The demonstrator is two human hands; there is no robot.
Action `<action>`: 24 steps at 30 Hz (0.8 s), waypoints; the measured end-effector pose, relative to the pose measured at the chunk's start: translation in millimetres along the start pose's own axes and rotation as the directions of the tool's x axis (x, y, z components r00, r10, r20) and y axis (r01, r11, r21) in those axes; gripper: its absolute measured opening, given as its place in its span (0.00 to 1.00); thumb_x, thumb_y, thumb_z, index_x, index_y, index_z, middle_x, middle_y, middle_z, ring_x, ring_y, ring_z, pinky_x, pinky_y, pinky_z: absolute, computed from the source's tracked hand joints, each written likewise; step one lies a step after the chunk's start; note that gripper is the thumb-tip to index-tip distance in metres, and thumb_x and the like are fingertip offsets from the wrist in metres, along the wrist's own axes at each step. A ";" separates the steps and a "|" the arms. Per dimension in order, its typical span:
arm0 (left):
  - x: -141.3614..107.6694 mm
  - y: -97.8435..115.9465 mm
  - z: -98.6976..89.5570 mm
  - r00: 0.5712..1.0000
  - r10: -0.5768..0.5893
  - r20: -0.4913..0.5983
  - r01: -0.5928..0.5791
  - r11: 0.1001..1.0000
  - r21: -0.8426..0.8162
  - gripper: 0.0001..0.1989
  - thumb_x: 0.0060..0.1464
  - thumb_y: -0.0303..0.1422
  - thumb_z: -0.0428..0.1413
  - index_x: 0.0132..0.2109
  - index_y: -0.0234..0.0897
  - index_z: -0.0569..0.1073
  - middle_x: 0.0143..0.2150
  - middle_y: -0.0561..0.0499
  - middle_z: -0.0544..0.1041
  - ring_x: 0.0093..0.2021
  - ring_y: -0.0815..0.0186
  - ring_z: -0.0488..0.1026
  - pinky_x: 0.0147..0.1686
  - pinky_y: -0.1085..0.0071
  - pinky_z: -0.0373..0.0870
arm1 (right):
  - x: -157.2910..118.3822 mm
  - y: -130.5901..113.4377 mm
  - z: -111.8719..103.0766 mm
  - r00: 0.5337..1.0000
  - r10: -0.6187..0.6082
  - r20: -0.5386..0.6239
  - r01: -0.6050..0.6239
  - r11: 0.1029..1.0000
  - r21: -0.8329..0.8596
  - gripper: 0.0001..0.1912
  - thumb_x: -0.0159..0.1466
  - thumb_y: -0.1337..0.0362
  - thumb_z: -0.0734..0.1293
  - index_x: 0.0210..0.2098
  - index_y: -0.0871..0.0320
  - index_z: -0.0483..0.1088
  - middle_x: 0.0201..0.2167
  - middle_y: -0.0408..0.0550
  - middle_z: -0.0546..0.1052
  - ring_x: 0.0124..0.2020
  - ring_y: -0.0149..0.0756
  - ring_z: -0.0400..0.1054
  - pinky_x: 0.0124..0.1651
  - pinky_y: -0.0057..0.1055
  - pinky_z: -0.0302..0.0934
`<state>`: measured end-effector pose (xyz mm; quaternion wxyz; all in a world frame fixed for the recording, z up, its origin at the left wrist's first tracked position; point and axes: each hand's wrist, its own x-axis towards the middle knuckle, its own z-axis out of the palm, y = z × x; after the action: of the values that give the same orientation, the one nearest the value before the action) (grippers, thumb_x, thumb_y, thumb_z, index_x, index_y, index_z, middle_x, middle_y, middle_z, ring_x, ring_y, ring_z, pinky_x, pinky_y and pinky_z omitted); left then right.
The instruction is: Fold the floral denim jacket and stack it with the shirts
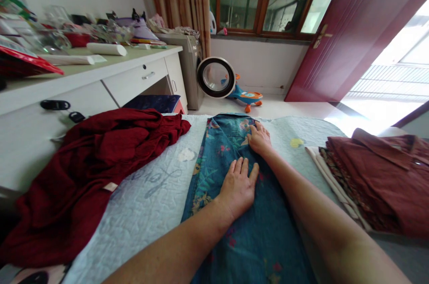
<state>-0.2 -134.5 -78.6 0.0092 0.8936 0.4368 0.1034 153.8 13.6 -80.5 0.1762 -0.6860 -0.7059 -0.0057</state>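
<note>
White desk (129,85), crowded with small goods. One dark red garment (100,163) (pale label showing), heaped on the light quilted cover (150,203). Washing machine (191,74), round door (216,77) swung wide. One blue floral garment (264,212), folded lengthwise, midway across the cover. Left hand (238,182), flat upon it, grasping nothing; right hand (260,138), farther up its right edge, laid likewise. Wood-framed window (264,0). Maroon door (338,38), standing open. Folded clothes (345,185), stacked, rust-coloured shirt (395,177) uppermost.
</note>
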 end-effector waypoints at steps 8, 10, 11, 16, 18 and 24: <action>0.2 2.6 -4.5 0.983 -0.182 0.040 0.181 0.983 0.017 0.27 0.61 0.33 0.45 0.64 0.25 0.62 0.68 0.30 0.57 0.69 0.45 0.52 0.65 0.50 0.52 | -21.8 -15.2 7.8 0.955 -0.195 0.225 0.194 0.981 0.026 0.32 0.69 0.49 0.54 0.67 0.59 0.54 0.70 0.56 0.53 0.71 0.46 0.42 0.68 0.48 0.38; 0.2 2.5 -5.1 0.985 -0.168 0.036 0.167 0.986 0.021 0.27 0.61 0.34 0.46 0.64 0.26 0.63 0.67 0.31 0.59 0.69 0.45 0.53 0.65 0.50 0.53 | -17.4 -14.4 10.2 0.957 -0.184 0.226 0.187 0.982 0.007 0.34 0.69 0.47 0.54 0.68 0.59 0.51 0.71 0.56 0.50 0.71 0.47 0.40 0.69 0.47 0.37; 0.1 2.5 -5.2 0.986 -0.164 0.029 0.163 0.986 0.028 0.26 0.61 0.34 0.46 0.63 0.26 0.63 0.67 0.30 0.60 0.68 0.44 0.54 0.64 0.49 0.54 | -14.5 -13.9 11.2 0.958 -0.176 0.227 0.180 0.984 0.002 0.35 0.69 0.46 0.54 0.69 0.59 0.50 0.71 0.56 0.49 0.71 0.46 0.39 0.69 0.47 0.37; -0.7 3.8 -4.7 0.988 -0.157 0.002 0.156 0.985 0.078 0.25 0.61 0.32 0.46 0.62 0.26 0.63 0.66 0.29 0.61 0.67 0.43 0.56 0.62 0.47 0.56 | -1.0 -12.0 16.0 0.973 -0.142 0.184 0.144 0.990 0.000 0.36 0.69 0.45 0.53 0.68 0.60 0.51 0.70 0.56 0.51 0.71 0.47 0.41 0.68 0.44 0.38; -1.5 4.4 -4.6 0.987 -0.158 -0.001 0.157 0.985 0.074 0.25 0.61 0.32 0.46 0.62 0.26 0.63 0.66 0.28 0.61 0.67 0.43 0.56 0.62 0.47 0.56 | -0.1 -13.1 15.8 0.984 -0.132 0.117 0.133 0.991 0.005 0.33 0.69 0.47 0.55 0.67 0.61 0.54 0.69 0.56 0.54 0.69 0.48 0.44 0.67 0.44 0.41; -4.4 4.9 -6.2 0.984 -0.178 -0.018 0.179 0.983 0.041 0.24 0.61 0.32 0.46 0.62 0.26 0.64 0.65 0.29 0.62 0.66 0.44 0.58 0.62 0.48 0.56 | -26.9 -21.8 1.0 0.984 -0.131 -0.121 0.135 0.990 0.031 0.17 0.68 0.61 0.57 0.50 0.60 0.70 0.50 0.56 0.72 0.52 0.44 0.64 0.55 0.37 0.56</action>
<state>-0.2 -141.4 -72.8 -0.0039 0.8501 0.5172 0.0994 132.4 -13.4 -83.2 0.2304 -0.6322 -0.7384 -0.0446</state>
